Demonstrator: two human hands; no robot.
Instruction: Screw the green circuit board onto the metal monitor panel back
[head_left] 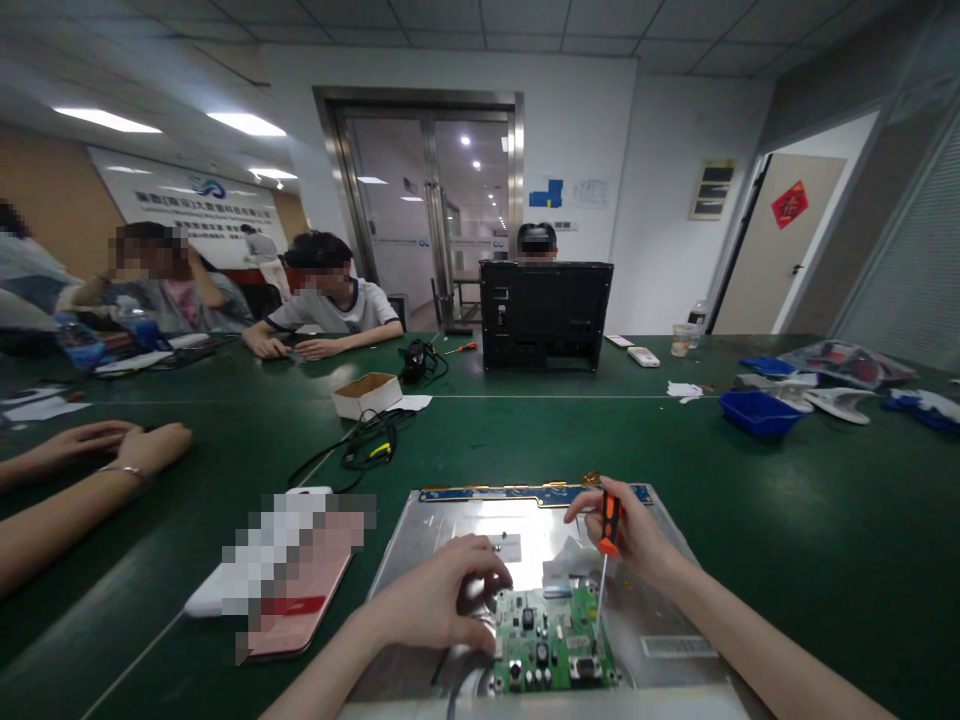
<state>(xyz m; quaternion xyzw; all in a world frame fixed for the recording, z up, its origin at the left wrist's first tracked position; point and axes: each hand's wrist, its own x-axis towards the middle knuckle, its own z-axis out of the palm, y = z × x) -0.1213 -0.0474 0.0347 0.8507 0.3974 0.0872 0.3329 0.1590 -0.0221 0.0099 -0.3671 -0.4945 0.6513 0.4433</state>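
Observation:
My right hand [626, 525] is wrapped round the orange-and-black handle of a screwdriver [610, 525]. Its shaft points down to the right side of a green circuit board [551, 640]; whether the tip sits in a screw is too small to tell. At the board's left edge lies my left hand [442, 595], curved, thumb and fingers apart, fingertips at the edge. Under the board is a silvery metal panel [420, 560], lying flat on the table. A narrow blue circuit strip [495, 494] runs along the panel's far edge.
Left of the panel lie a white phone-like item [255, 560] and a pink case [307, 590]. Beyond are black cables [367, 440], an open box [367, 395], a black monitor [546, 315] and a blue tray [759, 413]. Another person's hands [142, 448] rest at left.

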